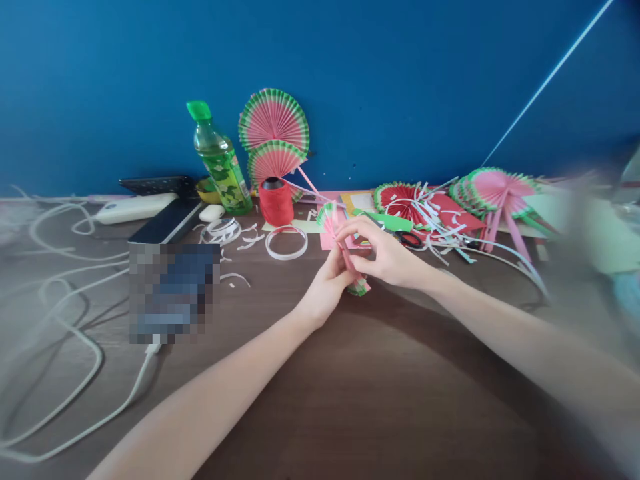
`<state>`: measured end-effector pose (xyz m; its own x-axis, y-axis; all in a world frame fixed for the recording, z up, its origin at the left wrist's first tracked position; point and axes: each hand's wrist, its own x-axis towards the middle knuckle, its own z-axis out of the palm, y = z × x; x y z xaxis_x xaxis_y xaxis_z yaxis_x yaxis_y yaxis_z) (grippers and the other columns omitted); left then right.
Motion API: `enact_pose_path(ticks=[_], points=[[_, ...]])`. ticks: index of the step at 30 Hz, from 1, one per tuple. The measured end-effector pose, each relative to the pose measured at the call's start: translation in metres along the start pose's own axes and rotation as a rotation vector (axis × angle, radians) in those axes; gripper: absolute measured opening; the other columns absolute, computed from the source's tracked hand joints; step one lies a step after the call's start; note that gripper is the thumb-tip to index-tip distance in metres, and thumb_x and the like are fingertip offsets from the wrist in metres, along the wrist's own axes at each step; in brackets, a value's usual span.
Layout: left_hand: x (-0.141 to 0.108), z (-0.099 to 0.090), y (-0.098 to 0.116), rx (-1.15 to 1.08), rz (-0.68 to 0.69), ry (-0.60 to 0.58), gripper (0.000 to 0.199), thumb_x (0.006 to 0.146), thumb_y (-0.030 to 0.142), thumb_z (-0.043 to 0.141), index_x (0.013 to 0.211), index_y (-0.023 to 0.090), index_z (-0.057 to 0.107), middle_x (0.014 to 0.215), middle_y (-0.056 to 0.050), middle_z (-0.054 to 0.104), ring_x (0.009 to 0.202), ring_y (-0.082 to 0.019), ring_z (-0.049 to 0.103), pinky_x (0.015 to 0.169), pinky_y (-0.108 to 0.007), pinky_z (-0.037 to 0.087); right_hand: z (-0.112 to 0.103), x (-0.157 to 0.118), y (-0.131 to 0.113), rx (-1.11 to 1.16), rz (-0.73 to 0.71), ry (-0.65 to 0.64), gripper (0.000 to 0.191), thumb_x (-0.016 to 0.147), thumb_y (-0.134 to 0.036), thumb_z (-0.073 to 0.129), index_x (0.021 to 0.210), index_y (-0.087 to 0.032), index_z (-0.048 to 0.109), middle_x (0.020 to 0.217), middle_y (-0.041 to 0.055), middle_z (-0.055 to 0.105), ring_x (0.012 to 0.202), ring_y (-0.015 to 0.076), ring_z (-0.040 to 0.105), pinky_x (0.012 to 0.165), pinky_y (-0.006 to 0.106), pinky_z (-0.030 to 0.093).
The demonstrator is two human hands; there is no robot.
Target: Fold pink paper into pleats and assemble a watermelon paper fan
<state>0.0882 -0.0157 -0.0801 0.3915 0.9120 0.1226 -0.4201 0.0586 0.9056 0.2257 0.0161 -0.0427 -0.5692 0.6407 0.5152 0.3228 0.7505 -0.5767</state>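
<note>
Between my hands is a pink paper fan (327,217) with green pleated edges, its folds partly gathered into a narrow bundle. My left hand (325,287) grips the bundle from the left and below, its thumb against the paper. From the right, my right hand (383,250) pinches the same fan near its middle, fingers bent. A green fringed end pokes out under the hands. My fingers hide the middle of the fan. Just left of it on the table lies a white tape ring (287,243).
Finished pleated fans (274,123) lean on the blue wall, beside a green-capped bottle (220,160) and a red spool (277,202). More fans (495,193), paper strips (425,213) and scissors (409,238) lie at the right. A phone (175,290) with a white cable (135,387) lies left.
</note>
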Motion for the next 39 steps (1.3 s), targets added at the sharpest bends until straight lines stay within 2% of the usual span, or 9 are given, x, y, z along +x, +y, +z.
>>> enact_pose_path(ticks=[11,17,23,31,35,39], points=[[-0.0001,-0.0013,-0.0010,-0.001,-0.007,0.005,0.069,0.072,0.011,0.055,0.136,0.027,0.032,0.115,-0.004,0.060,0.109,-0.017,0.053,0.092,-0.032,0.039,-0.0010,0.0007,0.0016,-0.010,-0.017,-0.005,0.030,0.072,-0.008,0.051,0.098,-0.022,0.053,0.106,0.0059,0.053,0.105,0.0205,0.050,0.088,0.040,0.042],[-0.0001,-0.0005,-0.0002,-0.017,0.001,0.006,0.069,0.073,0.014,0.056,0.137,0.027,0.031,0.115,-0.004,0.060,0.102,-0.017,0.056,0.090,-0.032,0.041,-0.0018,0.0006,0.0030,-0.014,0.002,0.006,0.037,0.069,-0.002,0.047,0.097,-0.023,0.054,0.104,0.0042,0.055,0.105,0.0192,0.051,0.092,0.039,0.041],[-0.0006,0.0001,0.0002,-0.024,-0.003,0.006,0.070,0.072,0.012,0.057,0.136,0.027,0.033,0.116,-0.004,0.060,0.098,-0.016,0.058,0.088,-0.031,0.043,-0.0018,0.0004,0.0033,-0.014,-0.005,0.031,0.031,0.072,-0.004,0.048,0.096,-0.023,0.054,0.103,0.0041,0.057,0.104,0.0197,0.051,0.093,0.041,0.040],[-0.0009,-0.0007,0.0003,-0.022,-0.010,-0.005,0.071,0.073,0.014,0.057,0.137,0.029,0.031,0.114,-0.004,0.061,0.091,-0.016,0.060,0.084,-0.031,0.044,-0.0045,0.0013,0.0035,0.008,-0.018,0.010,0.032,0.071,-0.002,0.049,0.095,-0.022,0.055,0.102,0.0046,0.057,0.102,0.0179,0.052,0.092,0.038,0.040],[-0.0008,-0.0013,0.0000,-0.020,-0.007,-0.008,0.070,0.075,0.015,0.056,0.138,0.029,0.029,0.109,-0.004,0.062,0.088,-0.015,0.061,0.084,-0.031,0.043,-0.0068,0.0021,0.0045,0.016,-0.027,-0.027,0.032,0.071,-0.004,0.054,0.097,-0.022,0.055,0.105,0.0042,0.057,0.104,0.0189,0.052,0.092,0.040,0.041],[-0.0007,-0.0027,-0.0016,-0.006,-0.019,-0.004,0.069,0.075,0.016,0.055,0.138,0.028,0.028,0.108,-0.004,0.062,0.085,-0.015,0.061,0.077,-0.029,0.044,-0.0089,0.0029,0.0053,0.008,-0.021,-0.053,0.031,0.071,-0.006,0.056,0.097,-0.023,0.055,0.105,0.0042,0.056,0.106,0.0200,0.051,0.094,0.042,0.039]])
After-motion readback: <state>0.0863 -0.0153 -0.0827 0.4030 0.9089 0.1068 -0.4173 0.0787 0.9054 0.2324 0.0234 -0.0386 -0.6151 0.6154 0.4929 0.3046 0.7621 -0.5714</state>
